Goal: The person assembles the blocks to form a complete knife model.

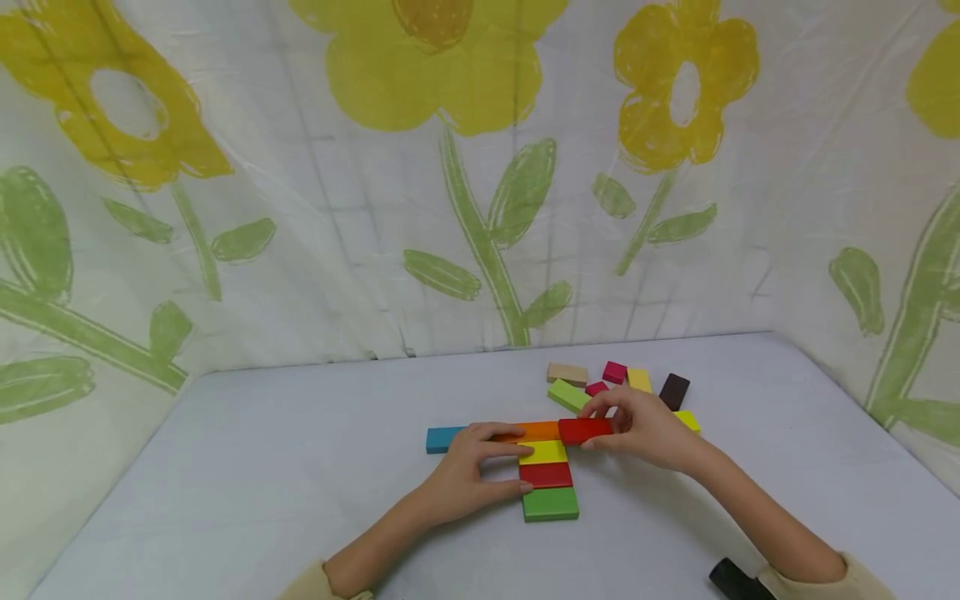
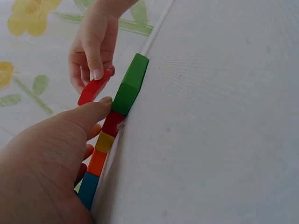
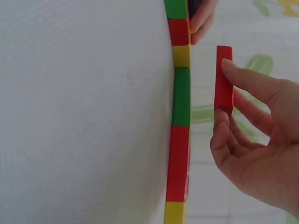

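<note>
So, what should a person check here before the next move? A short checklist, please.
1. Right hand grips the flat, rectangular bright-red block: ok, pinched between thumb and fingers.
2. That block is off the white table: ok, the right wrist view shows it raised.
3. Flat yellow block, dark-red block and green block form a straight column: ok, roughly.
4. Left hand is clear of that column: not ok, a finger reaches over the yellow block.
5. Row has no gap between the flat blue block and orange block: cannot tell, the left hand covers part.
</note>
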The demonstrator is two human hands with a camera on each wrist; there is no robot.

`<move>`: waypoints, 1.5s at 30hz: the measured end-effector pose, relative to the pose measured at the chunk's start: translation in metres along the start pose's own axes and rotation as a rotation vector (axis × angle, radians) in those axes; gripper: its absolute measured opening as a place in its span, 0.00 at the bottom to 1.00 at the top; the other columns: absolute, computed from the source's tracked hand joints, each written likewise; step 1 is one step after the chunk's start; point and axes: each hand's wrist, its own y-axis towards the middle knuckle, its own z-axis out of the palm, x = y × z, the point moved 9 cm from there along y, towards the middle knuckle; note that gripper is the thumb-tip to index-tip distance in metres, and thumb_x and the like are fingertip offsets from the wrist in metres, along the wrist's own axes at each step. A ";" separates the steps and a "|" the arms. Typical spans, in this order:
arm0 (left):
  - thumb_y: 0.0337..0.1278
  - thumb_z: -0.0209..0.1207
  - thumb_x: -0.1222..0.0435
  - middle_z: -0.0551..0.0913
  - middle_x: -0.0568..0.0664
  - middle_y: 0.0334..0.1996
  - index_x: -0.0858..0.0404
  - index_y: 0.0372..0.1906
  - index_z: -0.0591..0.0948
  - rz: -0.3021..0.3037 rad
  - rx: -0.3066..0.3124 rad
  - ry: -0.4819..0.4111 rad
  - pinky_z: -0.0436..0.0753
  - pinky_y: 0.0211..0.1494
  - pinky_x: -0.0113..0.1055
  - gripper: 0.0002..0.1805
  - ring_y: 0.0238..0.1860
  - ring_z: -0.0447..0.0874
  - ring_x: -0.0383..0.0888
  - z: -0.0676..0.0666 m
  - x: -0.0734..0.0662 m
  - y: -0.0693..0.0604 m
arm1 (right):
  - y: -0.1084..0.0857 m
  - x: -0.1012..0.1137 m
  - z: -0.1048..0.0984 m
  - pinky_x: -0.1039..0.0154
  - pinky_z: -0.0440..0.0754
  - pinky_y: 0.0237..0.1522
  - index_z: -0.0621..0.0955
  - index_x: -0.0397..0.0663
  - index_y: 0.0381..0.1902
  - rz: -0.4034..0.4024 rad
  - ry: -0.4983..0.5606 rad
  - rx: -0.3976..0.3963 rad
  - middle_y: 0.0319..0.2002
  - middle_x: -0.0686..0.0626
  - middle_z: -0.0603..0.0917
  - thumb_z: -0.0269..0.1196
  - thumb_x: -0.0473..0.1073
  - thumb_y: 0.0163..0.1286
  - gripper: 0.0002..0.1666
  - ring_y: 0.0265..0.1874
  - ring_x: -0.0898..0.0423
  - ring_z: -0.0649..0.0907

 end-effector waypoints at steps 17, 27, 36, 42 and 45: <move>0.64 0.72 0.54 0.79 0.47 0.69 0.53 0.61 0.88 0.026 -0.010 0.013 0.68 0.73 0.60 0.22 0.71 0.70 0.53 0.000 -0.002 0.000 | -0.002 -0.009 0.007 0.69 0.78 0.30 0.87 0.46 0.47 -0.039 -0.012 0.053 0.41 0.51 0.84 0.80 0.42 0.60 0.18 0.29 0.60 0.77; 0.65 0.72 0.54 0.79 0.48 0.69 0.53 0.62 0.88 0.030 -0.008 0.008 0.68 0.73 0.61 0.22 0.71 0.70 0.53 0.000 -0.001 0.000 | -0.002 -0.012 0.010 0.69 0.76 0.29 0.87 0.46 0.48 -0.021 -0.010 0.083 0.41 0.51 0.83 0.80 0.43 0.60 0.20 0.28 0.60 0.76; 0.64 0.72 0.53 0.80 0.48 0.68 0.53 0.61 0.88 0.041 -0.017 0.013 0.68 0.72 0.61 0.22 0.70 0.71 0.53 -0.001 -0.003 0.001 | -0.001 -0.016 0.014 0.69 0.76 0.30 0.86 0.48 0.48 0.000 -0.027 0.081 0.40 0.53 0.82 0.81 0.44 0.59 0.20 0.32 0.57 0.76; 0.64 0.72 0.54 0.79 0.48 0.69 0.53 0.61 0.88 0.029 -0.011 0.013 0.68 0.73 0.61 0.22 0.71 0.71 0.53 0.000 -0.002 0.001 | 0.000 -0.015 0.016 0.69 0.76 0.31 0.86 0.49 0.46 -0.021 -0.033 0.088 0.38 0.54 0.80 0.81 0.44 0.59 0.19 0.34 0.57 0.75; 0.63 0.73 0.54 0.79 0.47 0.69 0.53 0.61 0.88 0.014 -0.003 0.007 0.67 0.74 0.60 0.23 0.71 0.70 0.52 0.000 -0.001 0.001 | 0.000 -0.014 0.017 0.69 0.76 0.31 0.86 0.48 0.46 -0.022 -0.028 0.096 0.37 0.54 0.80 0.81 0.44 0.59 0.19 0.34 0.57 0.75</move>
